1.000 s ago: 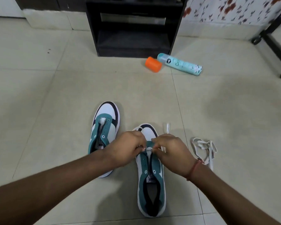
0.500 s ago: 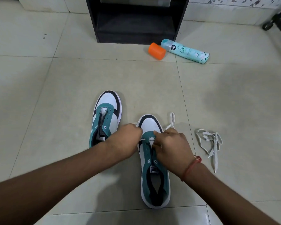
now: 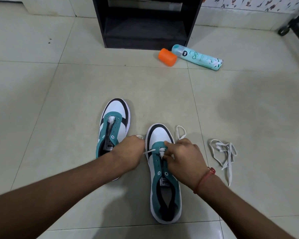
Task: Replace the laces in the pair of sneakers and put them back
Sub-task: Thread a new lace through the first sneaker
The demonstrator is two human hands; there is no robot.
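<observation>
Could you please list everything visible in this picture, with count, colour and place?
sneakers: 2, teal, white and black, side by side on the floor; left sneaker unlaced, right sneaker being laced
lace in work: 1, white, through the right sneaker's front eyelets, a loop beside its toe
loose lace: 1, white, heaped on the floor right of the sneakers
spray can: 1, light teal, lying near the cabinet
cap: 1, orange, beside the can
cabinet: 1, black, at the far wall
floor: beige tiles
thread band: 1, red, on the right wrist
left hand: pinches the lace
right hand: pinches at the eyelets
</observation>
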